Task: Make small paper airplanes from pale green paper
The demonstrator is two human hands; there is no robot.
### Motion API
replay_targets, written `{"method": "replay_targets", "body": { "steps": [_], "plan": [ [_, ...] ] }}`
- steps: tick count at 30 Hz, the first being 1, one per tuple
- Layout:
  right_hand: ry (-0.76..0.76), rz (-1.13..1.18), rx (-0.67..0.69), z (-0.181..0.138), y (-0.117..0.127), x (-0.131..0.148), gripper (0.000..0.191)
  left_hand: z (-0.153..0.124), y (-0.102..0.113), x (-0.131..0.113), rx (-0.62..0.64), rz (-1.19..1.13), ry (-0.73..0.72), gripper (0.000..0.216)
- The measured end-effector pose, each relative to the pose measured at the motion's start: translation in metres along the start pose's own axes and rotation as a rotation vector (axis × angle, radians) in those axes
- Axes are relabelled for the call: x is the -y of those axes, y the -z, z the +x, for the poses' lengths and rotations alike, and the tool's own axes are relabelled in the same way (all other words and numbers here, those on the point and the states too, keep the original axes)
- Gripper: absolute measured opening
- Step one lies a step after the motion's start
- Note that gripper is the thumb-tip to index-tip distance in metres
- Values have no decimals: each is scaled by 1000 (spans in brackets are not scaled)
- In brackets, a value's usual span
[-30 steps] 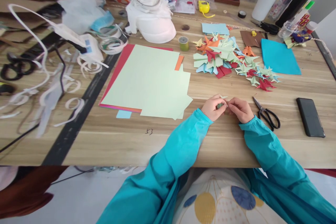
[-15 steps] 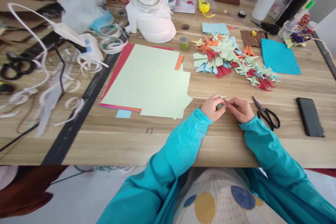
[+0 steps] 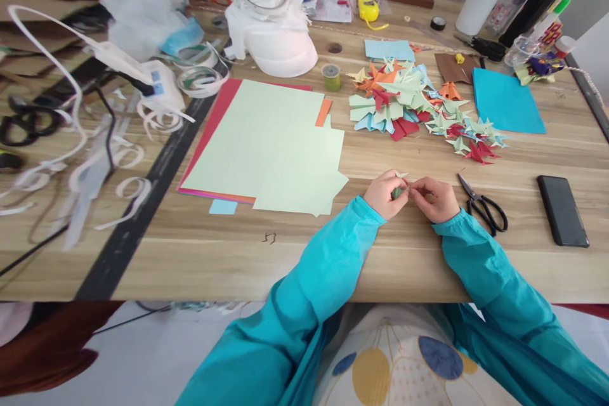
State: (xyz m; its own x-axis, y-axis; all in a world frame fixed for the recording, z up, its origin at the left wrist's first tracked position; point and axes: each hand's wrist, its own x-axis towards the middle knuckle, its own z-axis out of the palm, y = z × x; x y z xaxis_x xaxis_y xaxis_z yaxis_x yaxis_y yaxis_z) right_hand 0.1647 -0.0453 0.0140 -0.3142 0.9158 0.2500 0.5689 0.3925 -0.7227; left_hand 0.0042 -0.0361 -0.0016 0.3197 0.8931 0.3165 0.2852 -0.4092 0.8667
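Note:
My left hand (image 3: 384, 193) and my right hand (image 3: 436, 198) meet just above the wooden table (image 3: 361, 254), both pinched on one small folded piece of pale green paper (image 3: 399, 188). Only a tip of that paper shows between the fingers. Beyond the hands lies a heap of folded paper shapes (image 3: 413, 109) in green, red, orange and blue. A stack of large pale green sheets (image 3: 271, 146) over red ones lies to the left of my left hand.
Black scissors (image 3: 483, 205) lie right of my right hand, a black phone (image 3: 562, 210) further right. A blue sheet (image 3: 507, 100) sits at the back right. A small green spool (image 3: 331, 77), a white cap-like form (image 3: 276, 38) and cluttered strips and cables (image 3: 95, 139) fill the left and back.
Both hands stay pinched on the small green paper, with only slight finger movement. The view has shifted very slightly.

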Motion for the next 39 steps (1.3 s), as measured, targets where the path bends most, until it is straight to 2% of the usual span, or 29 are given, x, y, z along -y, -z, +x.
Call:
{"method": "replay_targets", "body": {
  "steps": [7, 12, 16, 23, 30, 39],
  "plan": [
    [155, -245, -97, -2, -4, -6, 13, -1, -3, -3, -14, -101, 85, 7],
    [311, -493, -8, -1, -2, -9, 22, -1, -5, -1, -18, -111, 137, 9],
    [349, -611, 31, -2, -3, -8, 26, 0, -7, 3, -51, -116, 128, 10],
    [338, -612, 38, -5, -9, -7, 24, 1, -3, 6, -92, -138, 147, 12],
    [321, -514, -43, -6, -7, -5, 27, 2, -1, 0, -136, -168, 183, 12],
    [451, -519, -145, -6, -6, -7, 29, 1, -2, -1, -147, -207, 175, 16]
  ]
}}
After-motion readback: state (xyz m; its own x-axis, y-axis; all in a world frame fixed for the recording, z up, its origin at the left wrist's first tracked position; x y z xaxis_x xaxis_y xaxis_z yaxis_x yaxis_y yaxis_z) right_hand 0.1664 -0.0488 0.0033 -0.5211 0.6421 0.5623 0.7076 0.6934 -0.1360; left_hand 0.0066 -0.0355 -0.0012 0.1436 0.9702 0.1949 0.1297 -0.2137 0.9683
